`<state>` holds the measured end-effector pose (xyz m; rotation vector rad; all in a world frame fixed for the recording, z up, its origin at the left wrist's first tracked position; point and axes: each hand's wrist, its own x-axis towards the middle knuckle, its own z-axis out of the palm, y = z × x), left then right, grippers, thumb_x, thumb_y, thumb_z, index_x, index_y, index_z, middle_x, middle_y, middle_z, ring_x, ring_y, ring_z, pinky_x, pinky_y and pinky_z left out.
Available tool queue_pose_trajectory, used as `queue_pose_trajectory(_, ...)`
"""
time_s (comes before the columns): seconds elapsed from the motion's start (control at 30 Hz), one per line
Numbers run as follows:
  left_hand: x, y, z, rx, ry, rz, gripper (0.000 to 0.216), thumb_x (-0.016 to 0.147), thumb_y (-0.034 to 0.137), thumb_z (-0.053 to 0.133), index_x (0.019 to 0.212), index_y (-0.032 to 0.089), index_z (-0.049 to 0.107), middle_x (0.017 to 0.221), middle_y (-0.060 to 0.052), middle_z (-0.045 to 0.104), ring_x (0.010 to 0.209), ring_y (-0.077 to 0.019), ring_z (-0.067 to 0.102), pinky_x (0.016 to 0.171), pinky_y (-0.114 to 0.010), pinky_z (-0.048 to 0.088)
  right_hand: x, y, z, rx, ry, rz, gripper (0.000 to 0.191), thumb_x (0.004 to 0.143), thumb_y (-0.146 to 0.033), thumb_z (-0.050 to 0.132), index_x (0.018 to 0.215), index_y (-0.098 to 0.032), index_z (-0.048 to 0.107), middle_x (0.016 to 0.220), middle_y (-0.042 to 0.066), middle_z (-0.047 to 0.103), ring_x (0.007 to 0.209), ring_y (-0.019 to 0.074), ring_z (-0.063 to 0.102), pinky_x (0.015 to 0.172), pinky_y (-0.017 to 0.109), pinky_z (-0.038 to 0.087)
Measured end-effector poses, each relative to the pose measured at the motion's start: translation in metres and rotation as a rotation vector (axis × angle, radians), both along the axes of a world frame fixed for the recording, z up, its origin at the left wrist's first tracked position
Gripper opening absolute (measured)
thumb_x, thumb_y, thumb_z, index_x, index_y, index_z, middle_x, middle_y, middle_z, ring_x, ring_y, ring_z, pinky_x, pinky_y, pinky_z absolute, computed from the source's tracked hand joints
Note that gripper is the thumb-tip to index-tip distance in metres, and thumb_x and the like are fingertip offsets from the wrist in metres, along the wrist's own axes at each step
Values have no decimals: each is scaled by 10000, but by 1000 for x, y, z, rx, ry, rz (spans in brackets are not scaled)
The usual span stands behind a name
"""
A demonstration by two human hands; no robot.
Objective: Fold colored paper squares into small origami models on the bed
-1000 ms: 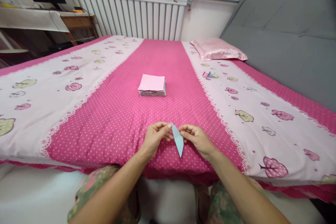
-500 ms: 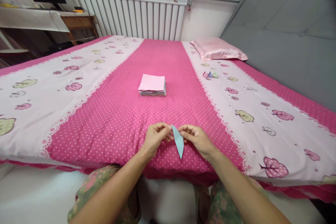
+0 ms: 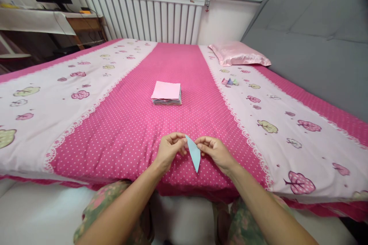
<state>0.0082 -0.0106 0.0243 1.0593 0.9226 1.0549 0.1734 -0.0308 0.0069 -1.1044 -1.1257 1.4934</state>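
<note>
A folded light-blue paper point(image 3: 194, 154), narrow and pointed at both ends, is held just above the near edge of the bed. My left hand point(image 3: 169, 149) pinches its left edge and my right hand point(image 3: 215, 151) pinches its right edge, both with fingers closed on it. Farther up the pink dotted strip lies a stack of square papers point(image 3: 167, 93) with a pink sheet on top.
Small folded paper figures point(image 3: 229, 82) sit on the white part of the bedcover point(image 3: 86, 130) at the right, near a pink pillow point(image 3: 238, 54). A grey headboard point(image 3: 310, 42) runs along the right side, a radiator point(image 3: 143, 17) stands behind, and my knees are below the bed edge.
The blue paper has tilted slightly, its upper tip shifting left, while both hands keep their pinch in nearly the same place.
</note>
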Motion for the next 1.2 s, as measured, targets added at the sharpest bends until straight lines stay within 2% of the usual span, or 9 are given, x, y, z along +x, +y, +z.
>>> queue_pose_trajectory(0.4,-1,0,0,-38,-38,-14,132,645,244,636,708,136,594,526,4,595,422,-74,514,441,-181,393,0,1,-1,-7,-13,-2,208,665,-329,691,805,-177,663,682,1,613,578,92,496,567,240,381)
queue_pose_trajectory(0.73,-1,0,-1,-37,17,22,92,634,214,599,676,132,598,471,3,577,414,-78,508,446,-178,382,-1,-1,1,-16,-29,-14,215,650,-333,698,788,-172,661,674,3,613,566,88,492,552,234,380)
queue_pose_trajectory(1.2,0,2,-2,-43,38,33,118,590,149,575,701,129,607,466,23,563,414,-73,491,453,-181,384,-1,0,-1,-5,-43,-19,186,663,-312,685,788,-177,661,671,-1,615,567,85,497,560,232,386)
